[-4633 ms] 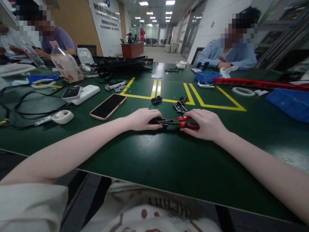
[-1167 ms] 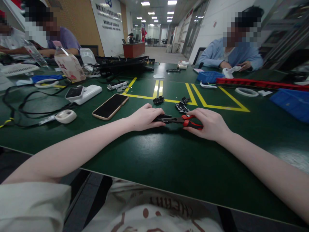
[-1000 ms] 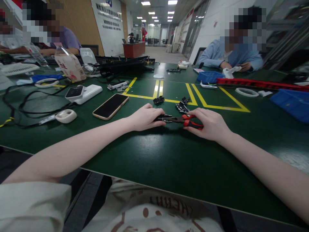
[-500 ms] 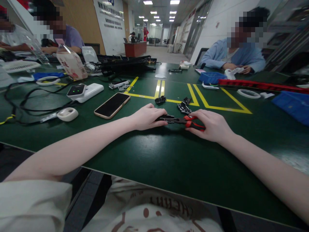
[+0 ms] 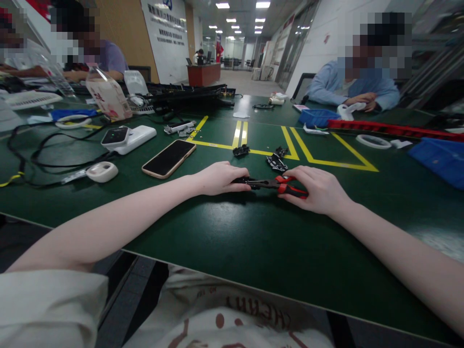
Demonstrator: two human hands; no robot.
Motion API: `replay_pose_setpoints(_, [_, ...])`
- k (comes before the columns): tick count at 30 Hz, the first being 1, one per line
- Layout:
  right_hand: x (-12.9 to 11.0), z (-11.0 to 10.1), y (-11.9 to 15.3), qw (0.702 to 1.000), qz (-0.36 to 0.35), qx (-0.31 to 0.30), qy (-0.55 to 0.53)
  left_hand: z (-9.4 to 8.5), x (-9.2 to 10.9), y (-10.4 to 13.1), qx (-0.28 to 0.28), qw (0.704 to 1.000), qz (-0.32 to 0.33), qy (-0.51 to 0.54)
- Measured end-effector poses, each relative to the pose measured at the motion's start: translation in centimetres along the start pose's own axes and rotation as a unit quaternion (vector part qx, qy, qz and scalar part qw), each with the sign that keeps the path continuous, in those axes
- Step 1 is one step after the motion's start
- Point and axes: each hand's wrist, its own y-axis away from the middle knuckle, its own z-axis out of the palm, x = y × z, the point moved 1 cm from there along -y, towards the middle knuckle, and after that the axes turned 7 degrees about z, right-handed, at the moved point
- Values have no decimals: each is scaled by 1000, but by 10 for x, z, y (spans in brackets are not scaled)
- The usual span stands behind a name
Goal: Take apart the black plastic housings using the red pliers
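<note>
My left hand is closed around a small dark part with metallic bits, pinched between thumb and fingers. My right hand grips the red and black handles of a pair of pliers. The pliers point left, and their jaws meet the dark part near my left fingertips; whether they bite on it I cannot tell. Just beyond the pliers lie dark broken-looking pieces with silvery bits. Another small black piece rests farther left, behind my left hand.
A phone lies left of my hands, near a white device with a screen and black cables. Blue bins and a long red strip are at the right. Yellow tape marks the green table. Other people sit across it.
The dark part has turned slightly in my left fingers, and the plier handles have shifted a little. Across the table at the right, a person's hands have come together.
</note>
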Motion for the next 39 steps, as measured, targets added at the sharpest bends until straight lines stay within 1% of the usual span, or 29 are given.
replay_pose_setpoints(5, [0,0,0,1000,-2,-3,-2,1,0,0,9,1000,-6,15])
replay_pose_setpoints(14, [-1,0,-1,1000,-8,3,1,1,2,0,29,999,10,15])
replay_pose_setpoints(25, [0,0,0,1000,-4,-1,-3,0,0,0,19,999,35,28])
replay_pose_setpoints(39, [-1,0,-1,1000,-6,6,11,0,4,-1,31,999,8,21])
